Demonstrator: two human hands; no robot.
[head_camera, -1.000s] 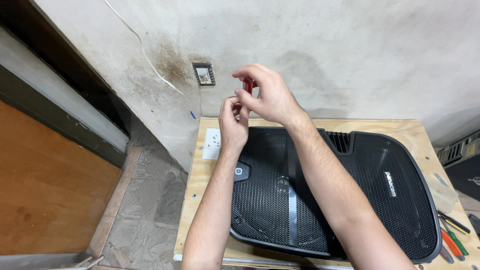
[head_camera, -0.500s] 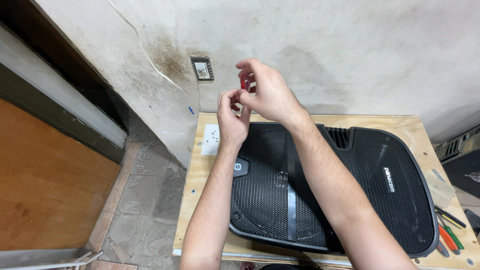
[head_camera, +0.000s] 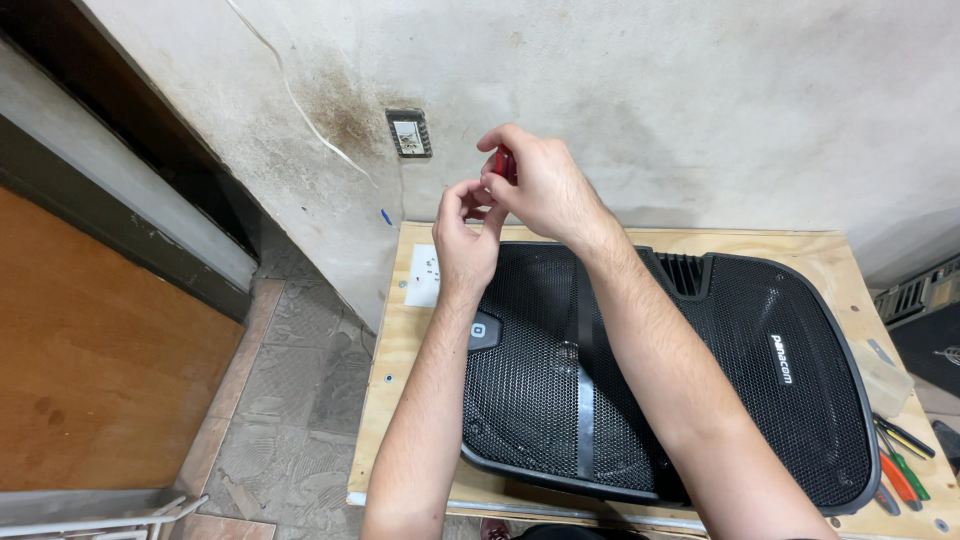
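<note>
A large black speaker (head_camera: 660, 370) lies face up on a plywood table (head_camera: 420, 330), its perforated grille filling most of the top. Near the speaker's right end sits a small strip of white lettering on the grille, and at its left edge a small square grey badge (head_camera: 484, 330). Just right of the speaker, at the table's edge, lie several screwdrivers (head_camera: 900, 470) with orange and green handles. Left of the speaker's upper corner a white socket plate (head_camera: 424, 275) lies flat on the wood.

Both forearms reach across the speaker toward the wall. Above the speaker's upper left corner the left hand (head_camera: 465, 240) is raised with fingers curled inward, its fingertips meeting those of the right hand (head_camera: 535, 185). The right hand is closed in a pinch around a small red object (head_camera: 503, 163), which shows only as a sliver between thumb and fingers; what the left hand grips, if anything, cannot be told.

Beyond the speaker rises a stained, pale plaster wall (head_camera: 700, 100) with a small rectangular wall plate (head_camera: 410, 132) and a thin white wire (head_camera: 300, 100). Left of the table is grey tiled floor (head_camera: 290, 400) and a brown wooden panel (head_camera: 90, 370).
</note>
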